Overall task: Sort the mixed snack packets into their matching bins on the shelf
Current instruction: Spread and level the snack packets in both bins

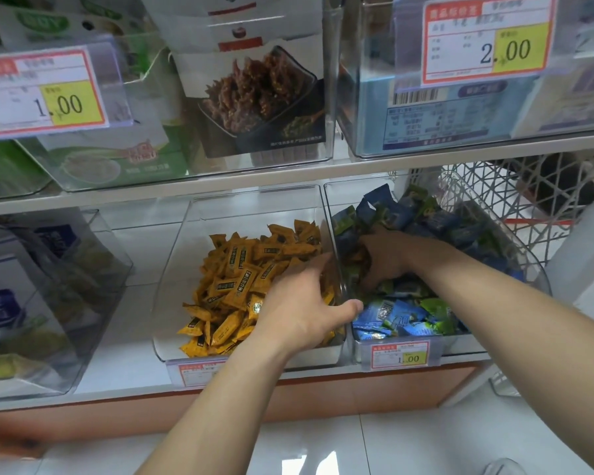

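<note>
Partway: yellow strays (355, 257) lie in the blue-green bin (360, 354) where your right hand (384, 258) digs, grip hidden; left hand (302, 303) spread flat on yellow packets (234, 269).

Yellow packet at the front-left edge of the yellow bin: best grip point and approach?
Probably pinch the yellow packet across its width at mid-body, coming down from the front over the clear bin's low front lip. It lies flat on top, long edges exposed.
</note>
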